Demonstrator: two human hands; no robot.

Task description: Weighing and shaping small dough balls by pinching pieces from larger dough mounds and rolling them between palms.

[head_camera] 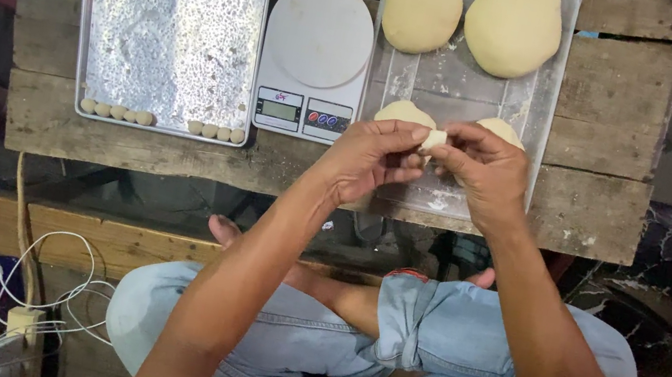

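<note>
Fingertips of both hands pinch one small dough piece point(434, 139) between them: left hand point(369, 159) and right hand point(486, 171) meet over the near end of the clear tray point(462, 91). Four dough lumps lie in that tray. A white scale point(315, 56) stands left of it, then a metal tray point(170, 31) with small dough balls point(117, 112) along its near edge

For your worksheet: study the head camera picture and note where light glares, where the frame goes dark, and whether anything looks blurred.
Head view: glare on the oiled metal tray; the left and lower edges fall into shadow; the left hand and right hand, pinching a small dough piece, look sharp; the wooden table is evenly lit.
</note>
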